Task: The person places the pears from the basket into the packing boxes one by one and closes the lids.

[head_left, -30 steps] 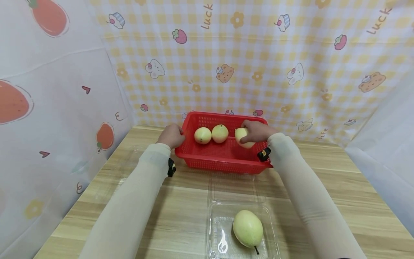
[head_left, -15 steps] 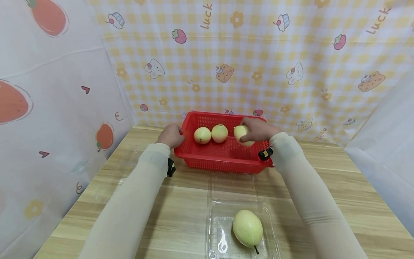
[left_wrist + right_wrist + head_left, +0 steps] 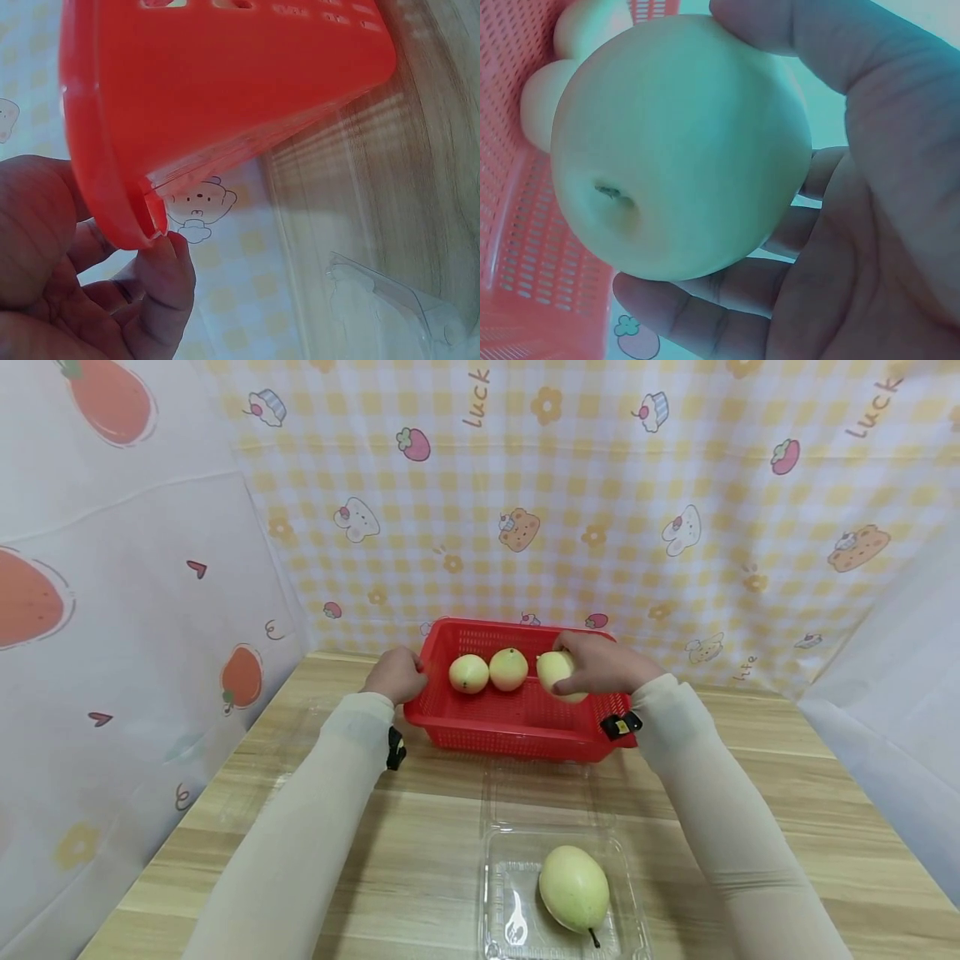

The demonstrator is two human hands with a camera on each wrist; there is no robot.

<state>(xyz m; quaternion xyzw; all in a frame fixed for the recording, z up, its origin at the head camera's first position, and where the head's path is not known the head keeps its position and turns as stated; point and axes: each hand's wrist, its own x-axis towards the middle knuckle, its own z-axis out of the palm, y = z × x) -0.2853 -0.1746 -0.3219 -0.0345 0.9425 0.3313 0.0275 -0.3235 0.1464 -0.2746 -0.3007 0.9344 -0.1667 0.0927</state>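
A red plastic basket point(image 3: 517, 735) with perforated walls stands at the back of the table. My left hand point(image 3: 395, 676) grips its left rim; the left wrist view shows thumb and fingers pinching the rim's edge point(image 3: 112, 202). My right hand point(image 3: 600, 664) holds a pale yellow pear point(image 3: 553, 672) over the basket's right side. In the right wrist view that pear point(image 3: 682, 150) sits between thumb and curled fingers, its stem end facing the camera. Two more pears, one left point(image 3: 468, 674) and one right point(image 3: 508, 669), lie side by side inside the basket.
A clear plastic clamshell box point(image 3: 510, 893) lies opened at the front, lid toward the basket, holding one pear point(image 3: 574, 890). More clear plastic packaging point(image 3: 262, 768) lies on the left of the wooden table point(image 3: 750, 760). A patterned cloth point(image 3: 465, 485) hangs behind.
My right hand has shifted slightly left with the pear, and its wrist has turned a little. The left hand keeps its grip on the basket rim.
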